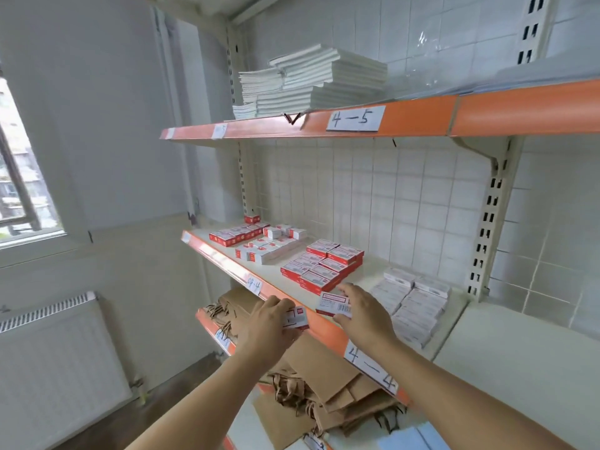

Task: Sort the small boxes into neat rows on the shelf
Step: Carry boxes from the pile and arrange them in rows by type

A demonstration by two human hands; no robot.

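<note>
The middle shelf has an orange front lip and carries small boxes in groups. Red and white boxes lie in rows at the far left, more red ones sit in a block at the centre, and pale white boxes are lined up on the right. My left hand grips a small white and red box in front of the shelf lip. My right hand holds another small red-edged box by its sides, just above the shelf's front edge.
The upper shelf, labelled 4-5, carries stacks of white booklets. Below the middle shelf lie brown paper bags. A window and a radiator are on the left wall. The shelf to the right joins at the bracket.
</note>
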